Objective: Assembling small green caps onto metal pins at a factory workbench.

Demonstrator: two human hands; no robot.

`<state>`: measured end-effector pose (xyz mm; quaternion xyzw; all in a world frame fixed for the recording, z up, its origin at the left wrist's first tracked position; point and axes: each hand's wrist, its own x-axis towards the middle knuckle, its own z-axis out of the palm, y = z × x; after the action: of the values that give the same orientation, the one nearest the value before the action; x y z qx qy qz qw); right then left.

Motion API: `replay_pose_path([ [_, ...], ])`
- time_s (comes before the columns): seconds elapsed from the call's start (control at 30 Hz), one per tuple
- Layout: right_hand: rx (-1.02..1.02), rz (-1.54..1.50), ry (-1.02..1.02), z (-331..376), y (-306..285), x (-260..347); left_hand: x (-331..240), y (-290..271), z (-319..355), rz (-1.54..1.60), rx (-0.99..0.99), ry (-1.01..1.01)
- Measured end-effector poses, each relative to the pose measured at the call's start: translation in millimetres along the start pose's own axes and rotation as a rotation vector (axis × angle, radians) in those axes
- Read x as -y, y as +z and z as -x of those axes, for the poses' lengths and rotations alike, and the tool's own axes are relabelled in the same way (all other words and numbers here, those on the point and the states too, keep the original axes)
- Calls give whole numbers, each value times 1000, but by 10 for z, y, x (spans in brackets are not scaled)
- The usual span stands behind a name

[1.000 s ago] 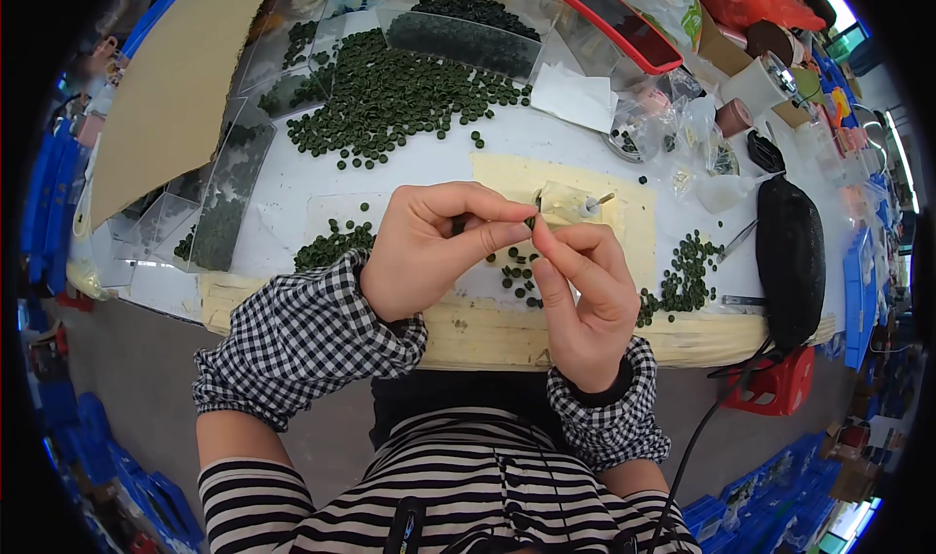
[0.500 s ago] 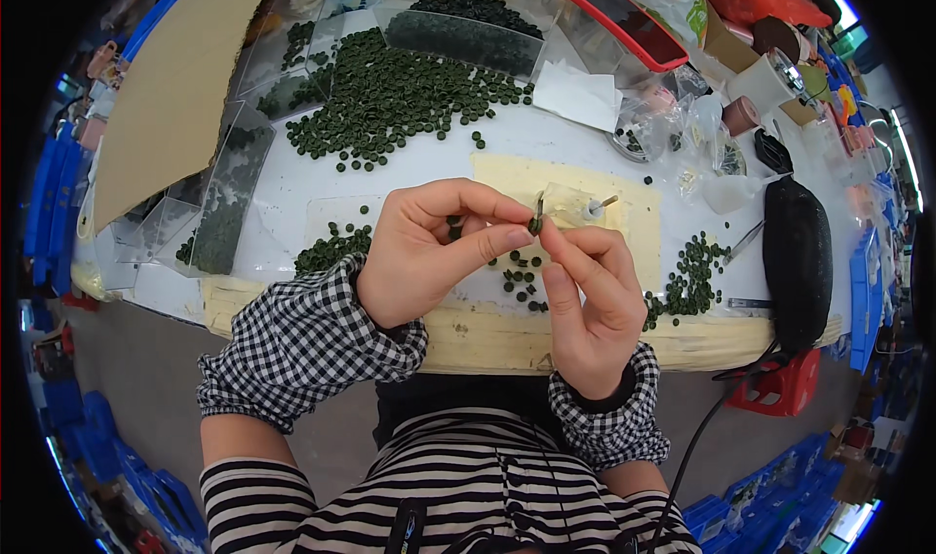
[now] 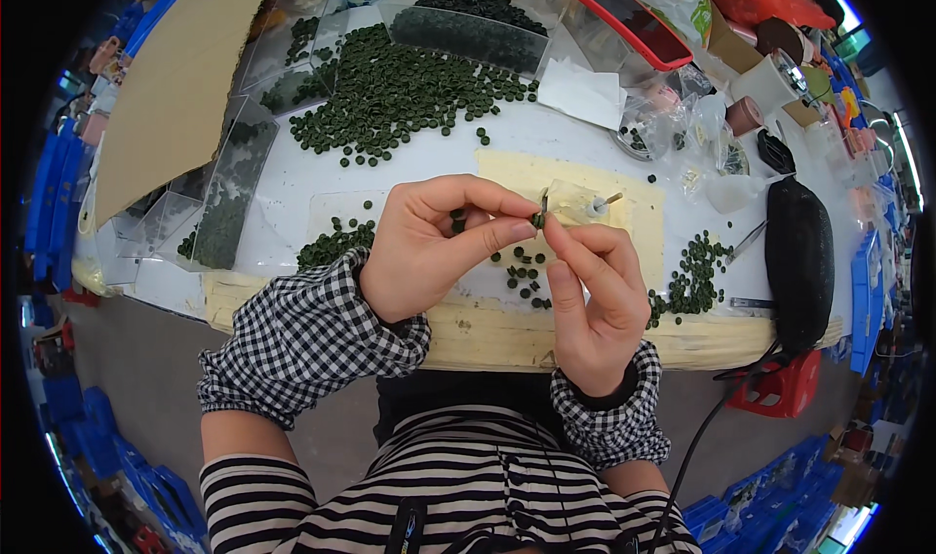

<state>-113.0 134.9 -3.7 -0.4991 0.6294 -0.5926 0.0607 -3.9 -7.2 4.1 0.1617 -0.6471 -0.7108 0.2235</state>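
My left hand [image 3: 429, 247] pinches a small dark green disc [image 3: 537, 220] between thumb and forefinger. Another green piece [image 3: 457, 224] shows in the gap behind those fingers. The forefinger of my right hand [image 3: 603, 296] meets the same disc from the right, its thumb folded below. A thin dark upright pin [image 3: 544, 206] rises right by the fingertips; whether the disc touches it I cannot tell. Just behind stands a cream-coloured block [image 3: 575, 203] with a short rod [image 3: 610, 200] sticking out of it, on a pale yellow sheet [image 3: 507, 168]. Several loose discs [image 3: 525, 273] lie beneath my hands.
A big heap of green discs [image 3: 390, 96] covers the back left, with a clear bin [image 3: 468, 47] behind. Smaller piles lie at left [image 3: 336, 245] and right [image 3: 697, 271]. Around them are cardboard [image 3: 175, 96], a red-cased phone [image 3: 624, 16], white paper [image 3: 582, 93] and a black pouch [image 3: 798, 261].
Both hands keep nearly the same pose at the same spot. The whole picture has shifted very slightly, and the fingertips differ only a little around the disc.
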Motion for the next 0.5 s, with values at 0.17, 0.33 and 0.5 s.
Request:
replay_pose_path([
  [0.17,5,-1,-5,-4,-3,8,-4,-3,5,-7,5,3],
  [0.33,8,-8,2,4,-1,8,23,-5,2,5,15,41],
  [0.5,8,-10,-2,4,6,2,40,-11,-3,15,29,53],
])
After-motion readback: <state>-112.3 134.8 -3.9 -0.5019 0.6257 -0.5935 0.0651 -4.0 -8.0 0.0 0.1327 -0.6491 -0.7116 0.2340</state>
